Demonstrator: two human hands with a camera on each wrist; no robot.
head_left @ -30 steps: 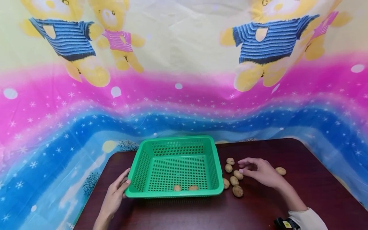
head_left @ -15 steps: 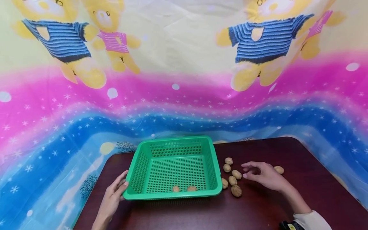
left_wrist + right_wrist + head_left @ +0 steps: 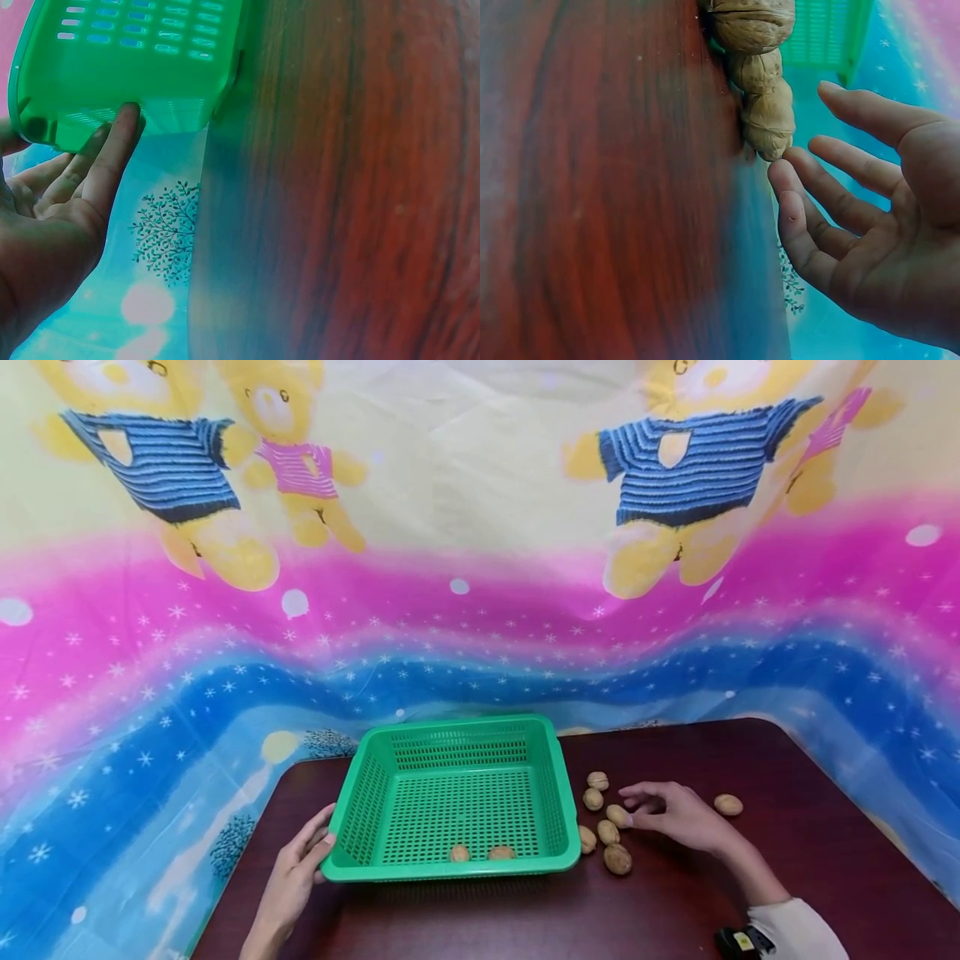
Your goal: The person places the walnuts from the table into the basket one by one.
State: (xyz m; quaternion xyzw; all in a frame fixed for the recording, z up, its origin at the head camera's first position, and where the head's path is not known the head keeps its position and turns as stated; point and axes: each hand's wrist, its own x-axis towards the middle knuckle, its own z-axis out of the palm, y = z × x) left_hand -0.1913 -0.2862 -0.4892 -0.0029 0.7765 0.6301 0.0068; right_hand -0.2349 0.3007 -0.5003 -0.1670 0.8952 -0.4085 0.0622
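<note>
on the dark table [image 3: 525,917] by bear-print cloth [image 3: 465,631], 7 walnuts [image 3: 608,832]

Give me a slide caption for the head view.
Left hand holds a green basket, two walnuts showing inside; right hand beside loose walnuts on the table.

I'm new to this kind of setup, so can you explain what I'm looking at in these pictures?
There's no machine: you see a person's bare left hand and right hand. The wide picture comes from a camera worn on the head, looking forward and down; the two closer ones come from cameras on each wrist.

On the dark red table lie six grouped walnuts and a lone walnut beyond the right hand. Beside the group is a green basket, with two walnuts visible inside.

The left hand grips the basket's side. The right hand is close to the group, holding nothing; whether it touches one is hard to tell.
</note>
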